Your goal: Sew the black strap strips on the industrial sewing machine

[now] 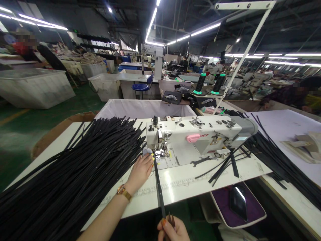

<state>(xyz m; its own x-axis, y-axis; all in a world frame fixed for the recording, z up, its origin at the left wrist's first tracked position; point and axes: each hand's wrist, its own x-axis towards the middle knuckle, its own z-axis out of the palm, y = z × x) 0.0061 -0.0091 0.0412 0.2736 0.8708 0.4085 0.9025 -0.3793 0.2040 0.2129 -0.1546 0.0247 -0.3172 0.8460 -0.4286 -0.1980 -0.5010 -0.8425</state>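
A long narrow black strap [158, 187] runs from beneath the presser foot [158, 153] of a white sewing machine [190, 134] towards me over the table's front edge. My left hand [141, 169], wearing a wristwatch [123, 192], lies on the machine bed with fingers stretched out, fingertips touching the strap beside the presser foot. Below the edge, my right hand [175, 229] is closed around the strap's near end. Two brown pointed tips [171, 219] stick up from that hand; the rest of this tool is hidden. A big heap of black straps [75, 160] covers the table's left side.
An open-ended wrench [204, 161] and loose strap pieces [234, 164] lie right of the needle area. A phone [238, 204] rests on a purple pad [223, 201] below the table. Behind the machine stand a white-lined bin [145, 108] and thread cones [200, 83]. Other people are farther off.
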